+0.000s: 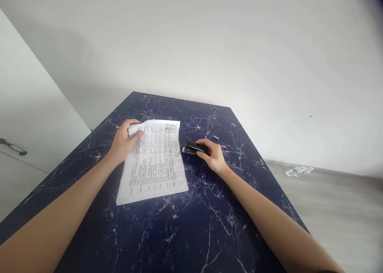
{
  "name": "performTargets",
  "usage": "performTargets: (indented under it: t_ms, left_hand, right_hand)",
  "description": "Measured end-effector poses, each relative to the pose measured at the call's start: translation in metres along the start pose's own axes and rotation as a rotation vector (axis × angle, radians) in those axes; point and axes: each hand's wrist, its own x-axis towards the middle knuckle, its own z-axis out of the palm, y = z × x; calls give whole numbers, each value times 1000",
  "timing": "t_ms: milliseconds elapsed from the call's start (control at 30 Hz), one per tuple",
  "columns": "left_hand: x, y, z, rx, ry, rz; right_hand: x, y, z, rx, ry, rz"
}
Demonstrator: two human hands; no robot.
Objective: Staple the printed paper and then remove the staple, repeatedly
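Note:
Printed sheets of paper (pixel 155 161) are in my left hand (pixel 124 139), which grips them by their upper left edge, thumb on top. The far edge of the sheets curls up a little, and the lower left corner shows more than one layer. My right hand (pixel 212 155) is closed around a black stapler (pixel 194 147) just right of the paper. Its jaw end points left, close to the paper's right edge. Whether the jaw touches the paper I cannot tell. The fingers under the stapler are partly hidden.
A small dark grey block, perhaps a strip of staples (pixel 216 137), lies beyond my right hand on the dark blue marbled table (pixel 167 241). A pale wall rises behind. At left is a white cabinet with a dark handle (pixel 13 147). Clear crumpled plastic (pixel 299 171) lies on the floor at right.

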Motion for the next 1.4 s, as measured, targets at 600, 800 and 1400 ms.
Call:
performTargets:
  t_ms: [600, 800, 1400]
  left_hand:
    - [0, -7, 10, -311, 95, -79]
    - [-1, -3, 10, -334, 98, -128]
    - [1, -6, 9, -433, 207, -140]
  right_hand:
    - [-5, -8, -4, 140, -252, -173]
    - [-5, -16, -1, 122, -320, -136]
    - [-24, -42, 30, -375, 105, -119]
